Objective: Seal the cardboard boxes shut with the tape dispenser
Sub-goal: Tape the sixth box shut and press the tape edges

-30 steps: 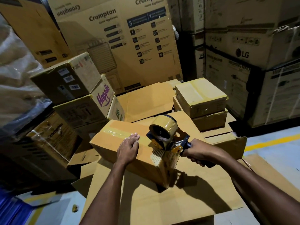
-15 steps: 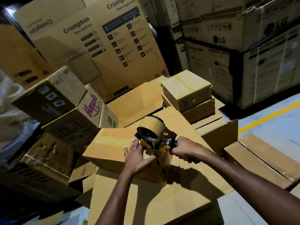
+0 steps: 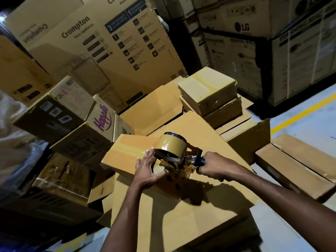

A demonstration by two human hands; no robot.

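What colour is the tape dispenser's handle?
Dark blue; the head view shows the handle in the right hand.

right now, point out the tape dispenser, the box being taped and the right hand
tape dispenser [image 3: 171, 147], head view, tape roll side
box being taped [image 3: 127, 151], head view, top face
right hand [image 3: 215, 166], head view, back of hand
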